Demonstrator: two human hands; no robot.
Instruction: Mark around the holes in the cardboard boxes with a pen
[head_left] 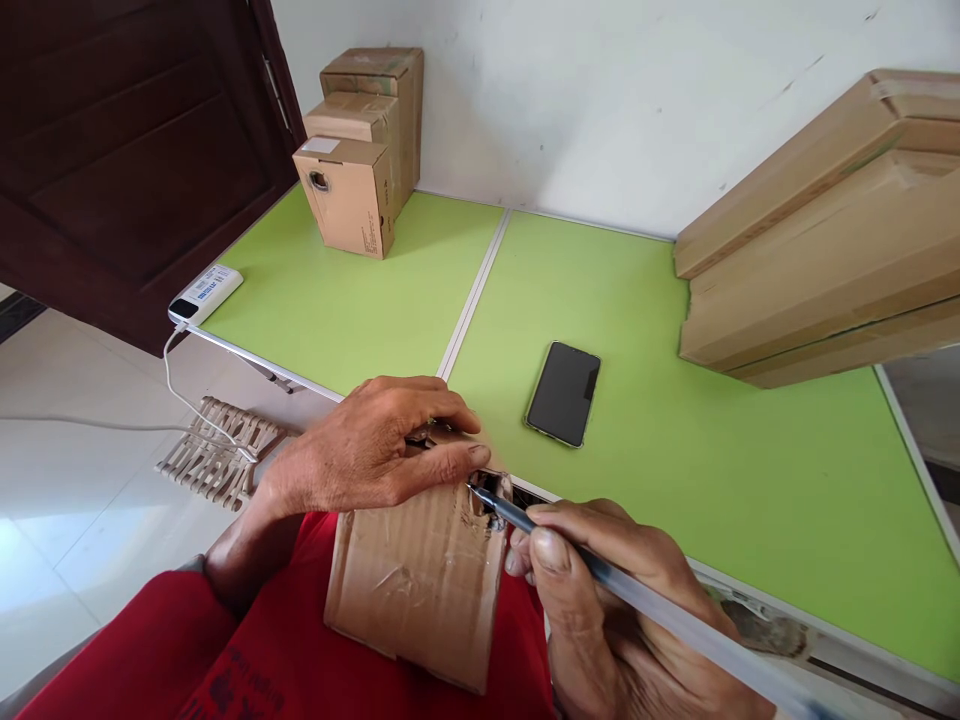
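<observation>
Cardboard, its top pinched by left grip; right grip pinches pen; phone, boxes beyond.

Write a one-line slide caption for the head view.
A right hand holds a pen to a torn hole in brown cardboard, the left hand at its top, beside a green table.

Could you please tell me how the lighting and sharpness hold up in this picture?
In the head view, bright glare on the floor at left; in the head view, soft shading on the wall beside the cardboard boxes; in the head view, the pen in the right hand seems softer toward its rear end.
</observation>
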